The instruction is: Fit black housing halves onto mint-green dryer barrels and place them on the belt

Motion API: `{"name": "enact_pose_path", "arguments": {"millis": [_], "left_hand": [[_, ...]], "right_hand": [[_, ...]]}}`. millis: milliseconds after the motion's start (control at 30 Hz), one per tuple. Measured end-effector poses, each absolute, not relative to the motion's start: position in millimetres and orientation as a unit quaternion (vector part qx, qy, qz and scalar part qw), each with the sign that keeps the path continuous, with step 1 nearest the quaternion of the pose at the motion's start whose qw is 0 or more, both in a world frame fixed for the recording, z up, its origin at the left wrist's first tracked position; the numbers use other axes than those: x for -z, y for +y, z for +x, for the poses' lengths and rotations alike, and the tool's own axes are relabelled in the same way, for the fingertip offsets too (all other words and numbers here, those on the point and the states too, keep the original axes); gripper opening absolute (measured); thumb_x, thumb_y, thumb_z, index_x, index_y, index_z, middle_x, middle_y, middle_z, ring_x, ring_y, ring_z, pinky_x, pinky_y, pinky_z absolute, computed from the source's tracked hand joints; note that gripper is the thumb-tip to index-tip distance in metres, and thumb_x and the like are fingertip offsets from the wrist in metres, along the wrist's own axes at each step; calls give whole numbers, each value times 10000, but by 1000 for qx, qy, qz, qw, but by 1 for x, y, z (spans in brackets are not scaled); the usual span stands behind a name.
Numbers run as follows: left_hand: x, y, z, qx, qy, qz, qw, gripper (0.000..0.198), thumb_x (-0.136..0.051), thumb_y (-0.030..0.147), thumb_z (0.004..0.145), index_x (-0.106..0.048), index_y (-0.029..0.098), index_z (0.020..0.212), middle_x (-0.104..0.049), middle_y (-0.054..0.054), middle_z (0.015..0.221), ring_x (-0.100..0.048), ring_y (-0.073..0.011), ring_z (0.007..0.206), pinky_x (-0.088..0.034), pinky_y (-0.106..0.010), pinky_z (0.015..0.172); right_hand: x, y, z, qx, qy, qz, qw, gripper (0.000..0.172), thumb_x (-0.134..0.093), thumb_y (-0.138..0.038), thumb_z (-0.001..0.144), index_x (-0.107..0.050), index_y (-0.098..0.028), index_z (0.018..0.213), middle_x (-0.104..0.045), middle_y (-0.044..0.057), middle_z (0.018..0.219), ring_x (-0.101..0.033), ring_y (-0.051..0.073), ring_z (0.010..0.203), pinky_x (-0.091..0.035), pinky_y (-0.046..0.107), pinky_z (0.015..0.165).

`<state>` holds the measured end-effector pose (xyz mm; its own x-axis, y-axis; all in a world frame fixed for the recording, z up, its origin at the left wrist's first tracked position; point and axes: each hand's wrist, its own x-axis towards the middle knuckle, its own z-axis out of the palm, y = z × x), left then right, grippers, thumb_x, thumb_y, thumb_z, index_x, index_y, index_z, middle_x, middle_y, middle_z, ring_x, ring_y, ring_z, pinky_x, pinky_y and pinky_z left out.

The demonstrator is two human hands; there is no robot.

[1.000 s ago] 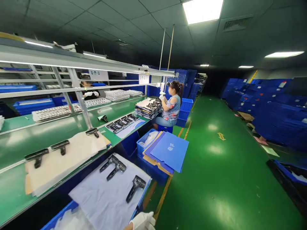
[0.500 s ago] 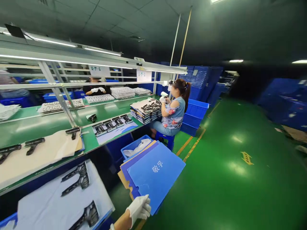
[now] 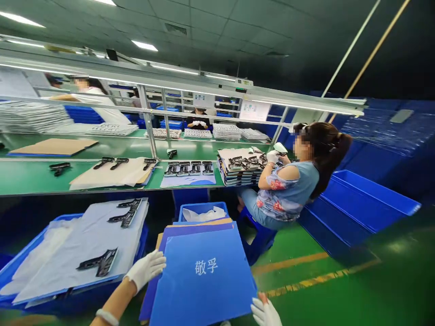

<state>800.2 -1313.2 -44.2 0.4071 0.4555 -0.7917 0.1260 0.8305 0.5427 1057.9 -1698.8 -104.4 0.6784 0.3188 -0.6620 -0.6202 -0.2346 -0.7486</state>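
Observation:
In front of me lies a blue plastic sheet with white characters, on top of a stack with purple and tan sheets. My left hand, in a white glove, is at the stack's left edge with its fingers stretched out. By the front right corner is my right hand, also gloved, with its thumb apart from the fingers; the frame's lower edge cuts it off. Neither hand is closed round the sheet. To the left, black pistol-shaped plastic parts lie on a white sheet over a blue crate.
Behind the stack stands a blue crate with white material. The green workbench holds more black parts on sheets. A co-worker sits at its right, holding a light-coloured part. Blue bins stand behind that person.
My view has swung left and nearer to the stack. My right hand has come into view at its right side. My left hand has moved along the left edge.

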Motion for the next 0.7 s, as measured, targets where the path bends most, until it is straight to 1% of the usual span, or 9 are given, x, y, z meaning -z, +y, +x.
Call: {"name": "enact_pose_path", "arguments": {"millis": [67, 133, 200, 267, 333, 400, 500, 567, 700], "left_hand": [[48, -1307, 837, -147, 531, 242, 799, 454, -437, 381, 1021, -440, 157, 1416, -508, -170, 1473, -593, -276, 1254, -548, -360, 894], [45, -1305, 881, -178, 517, 219, 808, 451, -445, 401, 1024, -449, 178, 1416, -514, -148, 1463, -591, -269, 1238, -521, -433, 968], [34, -1305, 926, -194, 495, 208, 821, 452, -491, 439, 1006, -506, 173, 1371, -564, -137, 1399, -611, -269, 1192, -502, -489, 1000], [18, -1303, 967, -202, 472, 214, 831, 431, -515, 445, 996, -549, 169, 1325, -603, -129, 1345, -631, -261, 1155, -513, -485, 989], [4, -1297, 1001, -204, 460, 229, 833, 438, -524, 438, 993, -551, 152, 1324, -618, -138, 1322, -639, -265, 1144, -511, -493, 991], [-4, -1288, 1028, -215, 451, 249, 830, 444, -521, 422, 997, -537, 137, 1337, -615, -150, 1326, -640, -266, 1147, -502, -491, 1003], [-4, -1269, 1065, -239, 432, 271, 826, 437, -512, 412, 1001, -536, 128, 1331, -603, -154, 1344, -636, -262, 1154, -491, -480, 1017], [2, -1254, 1095, -249, 420, 278, 828, 432, -524, 428, 992, -554, 136, 1310, -601, -146, 1346, -626, -265, 1166, -483, -489, 1024], [13, -1218, 1178, -265, 405, 291, 825, 401, -564, 427, 973, -585, 156, 1268, -610, -122, 1316, -611, -270, 1170, -482, -510, 1015]], "right_hand": [[113, -1664, 1115, -404, 84, -682, 603, 834, -622, -843, 623, -582, -180, 1128, -697, 147, 1103, -694, 286, 985, -528, 435, 895], [116, -1631, 1161, -422, 63, -681, 595, 983, -708, -861, 346, -568, -209, 1068, -712, 175, 1074, -706, 340, 972, -537, 427, 852], [113, -1603, 1196, -435, 48, -681, 587, 1012, -740, -815, 269, -551, -215, 1062, -704, 194, 1100, -709, 350, 967, -536, 421, 836], [103, -1580, 1226, -447, 39, -682, 577, 934, -758, -759, 319, -559, -205, 1044, -697, 209, 1112, -713, 346, 950, -532, 418, 832], [93, -1559, 1255, -461, 34, -684, 564, 776, -761, -697, 440, -582, -188, 998, -709, 210, 1058, -722, 332, 891, -529, 425, 828], [83, -1534, 1285, -475, 28, -685, 552, 590, -723, -613, 640, -597, -167, 1005, -722, 171, 987, -723, 284, 815, -532, 433, 837], [76, -1488, 1333, -481, 12, -685, 547, 380, -588, -444, 910, -591, -137, 1134, -713, 84, 964, -698, 198, 789, -537, 427, 866], [75, -1453, 1366, -472, -2, -685, 555, 360, -540, -405, 969, -576, -139, 1210, -698, 65, 1018, -685, 178, 845, -541, 418, 880], [79, -1382, 1439, -449, -34, -676, 583, 377, -543, -385, 980, -545, -162, 1284, -671, 69, 1114, -673, 179, 922, -552, 408, 877]]}}
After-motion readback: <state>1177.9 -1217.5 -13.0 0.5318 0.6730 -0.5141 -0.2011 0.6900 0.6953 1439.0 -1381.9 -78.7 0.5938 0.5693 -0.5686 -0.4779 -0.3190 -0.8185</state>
